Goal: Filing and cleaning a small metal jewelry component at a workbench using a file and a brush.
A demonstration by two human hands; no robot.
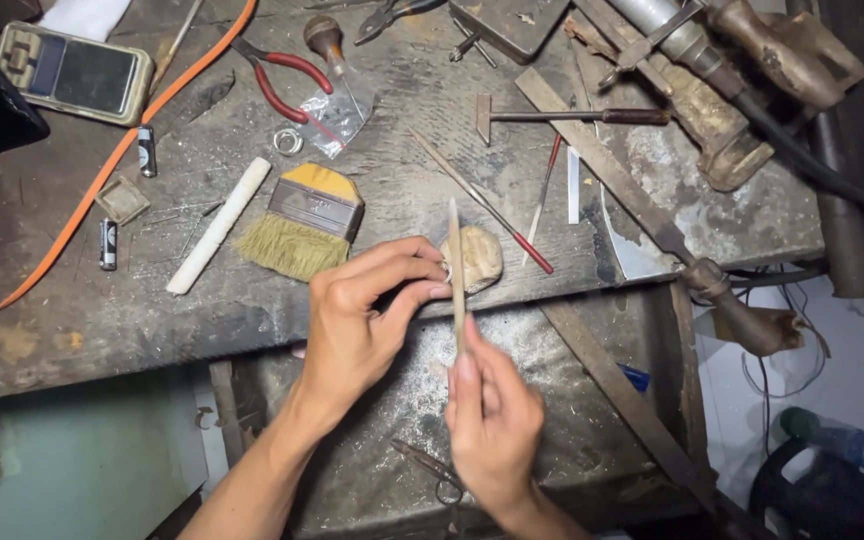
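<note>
— What is each hand doing here?

— The right hand (492, 415) is clenched round the lower end of a thin, pale wooden stick (456, 265), probably a narrow file or sanding stick, held nearly upright. The left hand (362, 320) pinches something small and pale (444, 272) between thumb and forefinger, right where the stick crosses it; what it is I cannot tell, since the fingers hide most of it.

— And where is that small piece resting?

— Against a rounded, beige, worn wooden peg (478, 258) at the front edge of the scarred grey wooden surface (152, 320), just beside the fingertips.

— How would one do this step well?

— I would judge: keep the piece braced hard on the peg, keep the strokes short and straight, and let the left thumb stay clear of the stick's path (a slip would run straight into it).

— What lies round about?

— Near the left hand, a flat paintbrush with a yellow handle and tan bristles (307, 218) and a white cylindrical rod (218, 226). Behind the peg, a slim tool with a red tip (487, 205). Farther back, red-handled pliers (282, 80), a small metal hammer (567, 116) and a pocket digital scale (77, 72); an orange strap (102, 175) curves across the left. Below the hands hangs a dusty tray (572, 400).
</note>
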